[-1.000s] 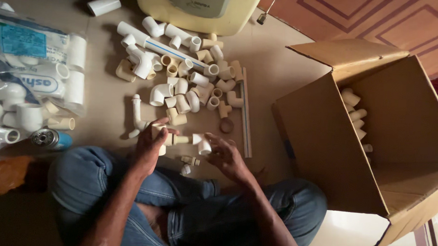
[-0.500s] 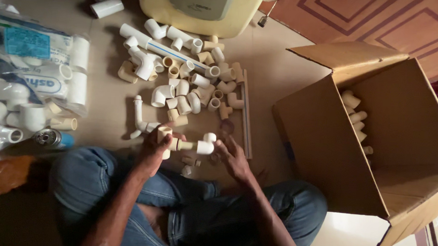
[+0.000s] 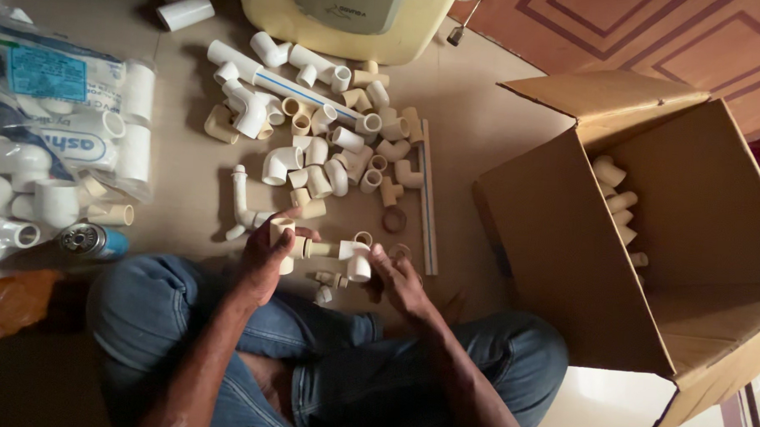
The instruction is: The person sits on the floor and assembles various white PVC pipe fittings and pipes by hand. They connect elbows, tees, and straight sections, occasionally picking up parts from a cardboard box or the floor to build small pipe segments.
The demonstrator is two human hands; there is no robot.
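two hands work one short run of pipe fittings above the lap of a person seated cross-legged on a tiled floor. the left hand (image 3: 265, 253) is closed around a cream fitting (image 3: 282, 234) at one end; the right hand (image 3: 397, 277) pinches a white tee (image 3: 355, 260) at the other, and a short stub (image 3: 318, 248) bridges the two, so the hands stay apart with the assembly stretched level between them, just clear of the floor and just short of the heap. holding each end gives a grip for pushing or twisting the pieces along one line, by the look of it.

loose fittings (image 3: 331, 157) lie spread in a heap ahead of the knees, within arm's reach, elbows and tees mixed, with a long pipe (image 3: 296, 88) across the top of them and a thin strip (image 3: 427, 198) along their right edge. a few small pieces (image 3: 327, 281) sit directly under the hands. to the right an open cardboard box (image 3: 648, 248) lies tipped on its side, its mouth up towards the camera, a handful of fittings (image 3: 618, 201) resting against its inner wall. at the left a clear plastic bag (image 3: 54, 135) holds larger white fittings, and a small tin (image 3: 88, 239) lies beside it.

much is unclear: the light is dim, the fingers cover the joints, so how far the parts are seated cannot be told. the cream appliance (image 3: 353, 19) at the top is cut off by the frame, as are the bag's left side and the box's lower corner.
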